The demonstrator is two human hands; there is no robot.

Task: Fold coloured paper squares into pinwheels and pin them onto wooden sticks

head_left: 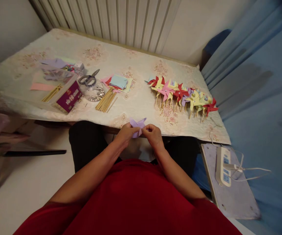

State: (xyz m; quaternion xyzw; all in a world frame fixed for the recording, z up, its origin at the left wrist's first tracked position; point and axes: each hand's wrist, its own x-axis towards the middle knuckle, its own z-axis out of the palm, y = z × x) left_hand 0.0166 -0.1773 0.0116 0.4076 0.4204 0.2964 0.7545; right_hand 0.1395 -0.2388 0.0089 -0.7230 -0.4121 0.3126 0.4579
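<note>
A purple paper pinwheel (pixel 138 124) is held between both hands at the table's front edge, above my lap. My left hand (pixel 126 133) grips its left side, thumb on top of the paper. On the other side, my right hand (pixel 153 134) pinches close to the pinwheel's centre with thumb and forefinger; anything small between those fingertips is hidden. Beyond the hands lie a bundle of thin wooden sticks (pixel 106 100) and a stack of coloured paper squares (pixel 118 82). Many finished-looking pinwheels (pixel 180 93) in red, pink, yellow and purple rest on sticks to the right.
Left on the flowered tablecloth (pixel 143 62) are a clear plastic box (pixel 66 98) with a purple label, scissors (pixel 89 79) and a round dish of shiny pins (pixel 94 93). A power strip (pixel 224 166) with cables sits on a low board at right, beside a blue curtain (pixel 258 81).
</note>
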